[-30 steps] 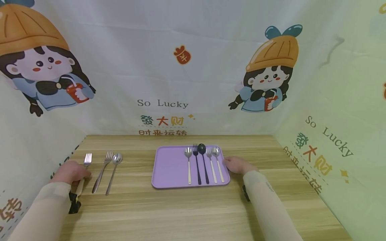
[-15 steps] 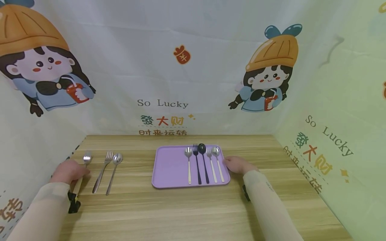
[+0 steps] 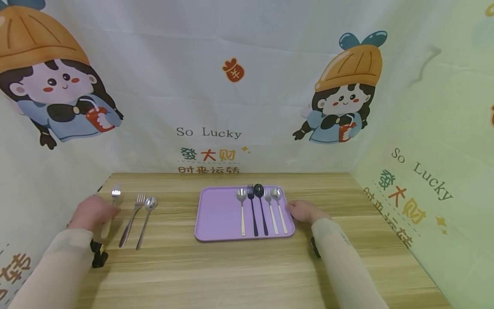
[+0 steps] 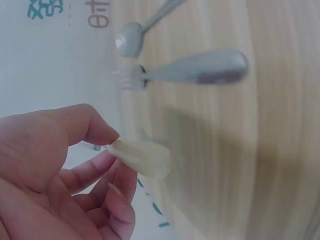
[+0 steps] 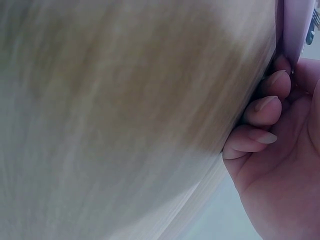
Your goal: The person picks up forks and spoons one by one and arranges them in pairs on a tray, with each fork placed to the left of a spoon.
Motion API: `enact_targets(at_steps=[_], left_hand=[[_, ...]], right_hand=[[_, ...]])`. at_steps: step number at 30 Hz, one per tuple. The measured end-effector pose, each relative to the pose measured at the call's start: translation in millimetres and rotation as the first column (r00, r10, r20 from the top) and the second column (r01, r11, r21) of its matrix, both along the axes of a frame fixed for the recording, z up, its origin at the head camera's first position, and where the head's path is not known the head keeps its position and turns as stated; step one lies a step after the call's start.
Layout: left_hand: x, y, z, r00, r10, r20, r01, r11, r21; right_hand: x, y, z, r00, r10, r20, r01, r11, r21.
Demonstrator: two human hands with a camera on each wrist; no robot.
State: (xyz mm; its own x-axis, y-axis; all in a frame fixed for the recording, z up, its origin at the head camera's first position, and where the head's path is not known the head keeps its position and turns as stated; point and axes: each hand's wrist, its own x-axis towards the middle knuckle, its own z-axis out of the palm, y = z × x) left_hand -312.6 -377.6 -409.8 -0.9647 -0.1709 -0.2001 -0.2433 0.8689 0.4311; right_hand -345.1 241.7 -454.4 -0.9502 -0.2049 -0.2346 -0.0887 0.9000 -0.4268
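Note:
My left hand [image 3: 90,212] pinches a fork [image 4: 145,159] with a cream handle between thumb and fingers, lifted off the wooden table; its silver tines show in the head view. Just right of it lie a silver fork [image 3: 129,225] and a silver spoon [image 3: 144,227]. My right hand [image 3: 305,211] grips the right rim of a purple tray [image 3: 218,214], thumb above and fingers curled at the edge. On the tray's right half lie a cream-handled spoon [image 3: 242,216], a black fork [image 3: 253,216], a black spoon [image 3: 263,216], a white-handled fork [image 3: 272,214] and a white-handled spoon [image 3: 281,213].
The wooden table [image 3: 200,274] runs back to a printed white cloth [image 3: 270,107], which also hangs at both sides. The left hand is close to the cloth on the left. Bare tray surface lies left of the cutlery.
My left hand has risen from the table with the cream-handled fork and shifted slightly right and away from me. The right hand and the tray stay where they were.

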Motion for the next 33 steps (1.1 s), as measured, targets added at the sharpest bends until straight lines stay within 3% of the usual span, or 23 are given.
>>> enact_targets(at_steps=[6, 11, 20, 33], left_hand=[[-6.9, 16.7, 9.4, 0.996, -0.026, -0.089, 0.025, 1.0, -0.019], [-10.0, 39.2, 19.0, 0.988, -0.059, -0.143, 0.066, 0.997, 0.042], [-18.5, 83.8, 34.8, 0.981, -0.092, -0.169, 0.121, 0.979, 0.166], [-27.5, 158.1, 38.1, 0.985, -0.12, -0.123, 0.149, 0.953, 0.263]], right_hand=[[0.0, -0.1, 0.4, 1.0, 0.004, -0.003, -0.004, 1.0, 0.004], [-0.2, -0.5, 0.5, 1.0, 0.011, -0.008, -0.011, 1.0, 0.007], [0.2, -1.2, 0.1, 1.0, 0.008, -0.005, -0.008, 1.0, 0.001], [-0.2, -1.3, 0.2, 1.0, 0.001, 0.008, -0.001, 1.0, -0.007]])
